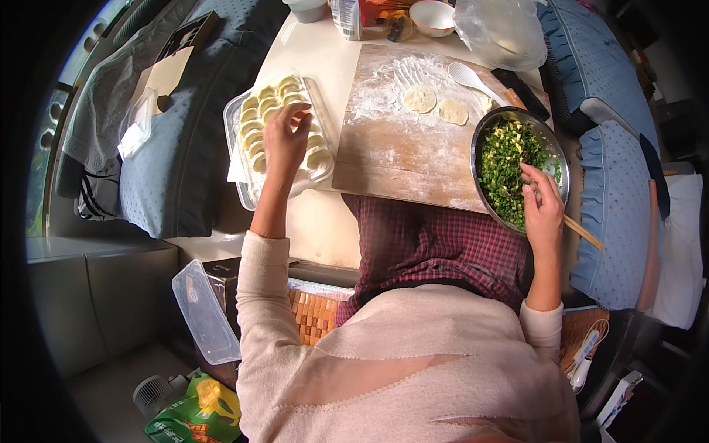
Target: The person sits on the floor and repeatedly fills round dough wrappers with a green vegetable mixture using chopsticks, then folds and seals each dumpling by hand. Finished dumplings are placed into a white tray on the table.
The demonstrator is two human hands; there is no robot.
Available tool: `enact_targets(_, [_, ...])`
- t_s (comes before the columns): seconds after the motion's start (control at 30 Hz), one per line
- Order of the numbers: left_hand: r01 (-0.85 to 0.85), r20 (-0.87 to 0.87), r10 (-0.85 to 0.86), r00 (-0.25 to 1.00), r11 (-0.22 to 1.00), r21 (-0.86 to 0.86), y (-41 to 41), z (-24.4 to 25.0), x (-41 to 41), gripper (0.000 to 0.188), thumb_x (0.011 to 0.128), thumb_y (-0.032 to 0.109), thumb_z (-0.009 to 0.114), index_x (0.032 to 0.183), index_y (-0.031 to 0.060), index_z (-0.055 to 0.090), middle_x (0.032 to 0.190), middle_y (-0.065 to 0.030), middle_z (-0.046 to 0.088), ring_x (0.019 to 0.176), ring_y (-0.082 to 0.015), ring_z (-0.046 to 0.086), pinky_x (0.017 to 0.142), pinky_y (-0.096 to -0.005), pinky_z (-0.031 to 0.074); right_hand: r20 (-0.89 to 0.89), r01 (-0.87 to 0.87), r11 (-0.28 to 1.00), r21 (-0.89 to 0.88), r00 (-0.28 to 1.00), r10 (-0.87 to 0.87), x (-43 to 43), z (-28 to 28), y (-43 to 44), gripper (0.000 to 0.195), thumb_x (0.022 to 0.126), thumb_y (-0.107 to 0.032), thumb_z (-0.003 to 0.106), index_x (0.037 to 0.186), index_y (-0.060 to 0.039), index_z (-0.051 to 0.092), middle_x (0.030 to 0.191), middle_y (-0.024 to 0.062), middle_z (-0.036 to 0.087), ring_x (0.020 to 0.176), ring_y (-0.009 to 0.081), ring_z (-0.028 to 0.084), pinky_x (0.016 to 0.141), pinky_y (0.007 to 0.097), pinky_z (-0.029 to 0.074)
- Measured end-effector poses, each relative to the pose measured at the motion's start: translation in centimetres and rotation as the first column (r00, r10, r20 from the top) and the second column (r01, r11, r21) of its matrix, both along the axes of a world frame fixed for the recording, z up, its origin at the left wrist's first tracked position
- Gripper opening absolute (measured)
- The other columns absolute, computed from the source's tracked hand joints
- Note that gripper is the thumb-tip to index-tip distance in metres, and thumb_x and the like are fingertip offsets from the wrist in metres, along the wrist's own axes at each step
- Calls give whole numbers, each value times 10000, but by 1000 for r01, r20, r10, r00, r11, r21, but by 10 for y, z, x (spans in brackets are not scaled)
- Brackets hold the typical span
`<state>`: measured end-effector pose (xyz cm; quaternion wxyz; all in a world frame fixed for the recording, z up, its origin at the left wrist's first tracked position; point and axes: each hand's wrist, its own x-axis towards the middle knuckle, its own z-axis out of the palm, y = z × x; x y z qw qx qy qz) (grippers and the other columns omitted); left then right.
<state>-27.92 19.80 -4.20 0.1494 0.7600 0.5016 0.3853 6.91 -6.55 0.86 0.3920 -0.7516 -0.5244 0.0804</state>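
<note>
My left hand (289, 133) is over a clear plastic tray (327, 119) with rows of folded dumplings (253, 137); its fingers are bent, and whether a dumpling is between them cannot be told. At the right, my right hand (541, 194) hovers over the near side of a steel bowl (566, 188) of chopped greens with yellow bits (501, 160), fingers curled, nothing plainly held. Two round dough wrappers, one larger (420, 99) and one smaller (453, 112), lie on a floured wooden board (399, 149) between the hands.
A white slotted spoon (471, 76) and a small dough piece (487, 103) lie near the bowl. Chopsticks (582, 232) stick out at its lower right. A white bowl (433, 19) and a plastic bag (501, 36) stand behind the board. A plastic lid (205, 313) is at lower left.
</note>
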Motion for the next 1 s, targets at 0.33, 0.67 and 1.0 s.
enact_targets(0.33, [-18, -462, -57, 885, 988, -156, 56, -53, 191, 423, 779, 447, 724, 1055, 129, 678, 1127, -135, 625, 1081, -322, 597, 920, -421, 475, 198, 84, 971, 223, 972, -129, 31, 1, -44, 180, 928, -24, 583, 1083, -17, 674, 1036, 114, 644, 878, 189, 637, 684, 263, 504])
enact_targets(0.67, [-22, -337, -139, 931, 902, -432, 73, -60, 222, 438, 652, 366, 808, 956, 92, 651, 955, -160, 712, 936, -333, 680, 828, -418, 519, -508, 322, 940, 115, 832, -223, 38, -28, -118, 166, 967, -104, 586, 1067, -12, 681, 953, 43, 672, 685, 53, 517, 620, 193, 436])
enact_targets(1.0, [274, 168, -240, 956, 936, -220, 38, -20, 208, 230, 789, 125, 746, 954, -7, 655, 877, -107, 705, 818, -172, 663, 738, -301, 508, -615, 357, 934, 27, 743, -266, 70, -60, -150, 183, 962, -115, 583, 1082, -13, 677, 944, 34, 680, 702, 49, 501, 664, 201, 440])
